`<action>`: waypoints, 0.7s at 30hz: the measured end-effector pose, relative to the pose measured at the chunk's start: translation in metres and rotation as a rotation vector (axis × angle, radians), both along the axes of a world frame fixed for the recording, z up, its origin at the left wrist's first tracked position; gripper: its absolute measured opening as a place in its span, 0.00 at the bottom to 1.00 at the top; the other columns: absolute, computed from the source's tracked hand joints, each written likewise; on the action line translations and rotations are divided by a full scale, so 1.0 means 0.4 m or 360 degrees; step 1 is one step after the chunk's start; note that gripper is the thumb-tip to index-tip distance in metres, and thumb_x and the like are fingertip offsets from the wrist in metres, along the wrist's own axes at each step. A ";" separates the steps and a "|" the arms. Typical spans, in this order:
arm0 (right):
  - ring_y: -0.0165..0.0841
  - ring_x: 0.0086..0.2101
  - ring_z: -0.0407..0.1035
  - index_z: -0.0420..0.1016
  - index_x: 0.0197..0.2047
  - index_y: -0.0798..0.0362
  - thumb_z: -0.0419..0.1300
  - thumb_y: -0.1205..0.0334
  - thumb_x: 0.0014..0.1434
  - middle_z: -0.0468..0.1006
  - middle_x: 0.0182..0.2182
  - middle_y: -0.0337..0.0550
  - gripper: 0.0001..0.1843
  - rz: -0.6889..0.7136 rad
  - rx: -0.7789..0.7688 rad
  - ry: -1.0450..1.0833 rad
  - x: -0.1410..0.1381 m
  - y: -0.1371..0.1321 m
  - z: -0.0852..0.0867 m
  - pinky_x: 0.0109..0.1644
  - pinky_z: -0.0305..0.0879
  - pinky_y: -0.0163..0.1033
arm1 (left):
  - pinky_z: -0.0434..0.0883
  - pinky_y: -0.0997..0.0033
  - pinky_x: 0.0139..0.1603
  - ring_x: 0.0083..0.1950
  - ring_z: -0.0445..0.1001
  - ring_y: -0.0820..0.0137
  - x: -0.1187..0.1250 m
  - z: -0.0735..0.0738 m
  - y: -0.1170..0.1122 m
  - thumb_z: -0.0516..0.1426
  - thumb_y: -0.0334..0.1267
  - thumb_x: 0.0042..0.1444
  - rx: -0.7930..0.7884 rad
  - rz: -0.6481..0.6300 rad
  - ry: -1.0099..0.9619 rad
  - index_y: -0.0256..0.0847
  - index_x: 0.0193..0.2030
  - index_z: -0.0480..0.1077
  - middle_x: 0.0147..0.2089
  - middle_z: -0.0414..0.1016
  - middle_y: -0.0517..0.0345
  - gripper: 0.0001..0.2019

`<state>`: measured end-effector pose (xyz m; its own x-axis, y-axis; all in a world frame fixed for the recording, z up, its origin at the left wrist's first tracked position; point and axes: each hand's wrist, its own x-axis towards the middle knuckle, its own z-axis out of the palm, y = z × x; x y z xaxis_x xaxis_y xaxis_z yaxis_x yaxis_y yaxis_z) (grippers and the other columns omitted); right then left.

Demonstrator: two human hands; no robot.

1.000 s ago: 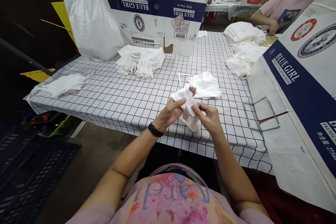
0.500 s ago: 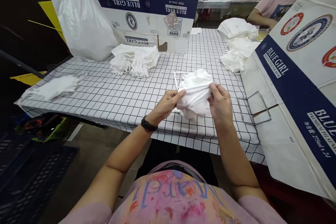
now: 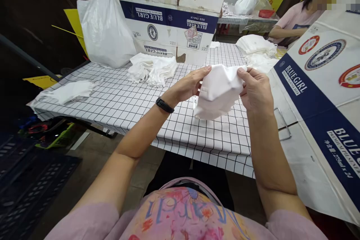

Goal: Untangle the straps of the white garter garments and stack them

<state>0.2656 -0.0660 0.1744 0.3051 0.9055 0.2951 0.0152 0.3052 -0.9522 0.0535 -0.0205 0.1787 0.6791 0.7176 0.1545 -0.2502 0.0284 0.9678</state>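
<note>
I hold a white face mask [image 3: 218, 92] spread out in the air above the checked table [image 3: 135, 105]. My left hand [image 3: 191, 82], a black band on its wrist, pinches the mask's upper left edge. My right hand [image 3: 255, 90] grips the upper right edge. Both hands are closed on the fabric. The mask's lower part hangs loose just over the tabletop.
A pile of white masks [image 3: 153, 68] lies at the table's back beside a white plastic bag [image 3: 105, 26] and a Blue Girl carton [image 3: 171, 22]. More masks [image 3: 257, 47] sit back right, some [image 3: 70, 92] far left. A flattened carton [image 3: 323, 82] leans at right. Another person [image 3: 298, 20] sits beyond.
Both hands have lifted the mask up off the table and pulled it open wider; a second ago it was bunched small between the fingers.
</note>
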 end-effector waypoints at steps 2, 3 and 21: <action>0.29 0.26 0.67 0.75 0.36 0.49 0.70 0.46 0.58 0.71 0.28 0.38 0.16 -0.0006 0.0018 -0.0092 0.004 0.011 0.015 0.25 0.64 0.34 | 0.78 0.69 0.40 0.45 0.80 0.62 -0.005 0.013 -0.004 0.62 0.58 0.63 -0.0002 -0.0015 -0.0040 0.41 0.55 0.77 0.46 0.80 0.49 0.24; 0.31 0.28 0.70 0.75 0.36 0.49 0.70 0.45 0.59 0.73 0.29 0.39 0.16 0.0003 0.0027 -0.0108 0.004 0.015 0.019 0.26 0.67 0.35 | 0.78 0.68 0.41 0.46 0.80 0.62 -0.009 0.015 -0.006 0.63 0.57 0.62 0.0007 -0.0012 -0.0073 0.41 0.56 0.76 0.47 0.80 0.49 0.24; 0.37 0.50 0.74 0.70 0.56 0.47 0.65 0.52 0.63 0.76 0.59 0.47 0.21 -0.0286 0.0237 -0.0576 -0.016 -0.014 -0.032 0.51 0.76 0.48 | 0.77 0.66 0.44 0.42 0.78 0.66 -0.018 0.003 -0.003 0.65 0.54 0.62 -0.0056 -0.0087 -0.0088 0.37 0.50 0.77 0.42 0.79 0.51 0.21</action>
<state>0.2591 -0.0717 0.1615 0.3070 0.7867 0.5356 0.4055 0.4010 -0.8215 0.0462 -0.0219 0.1799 0.7086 0.6852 0.1683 -0.3005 0.0772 0.9507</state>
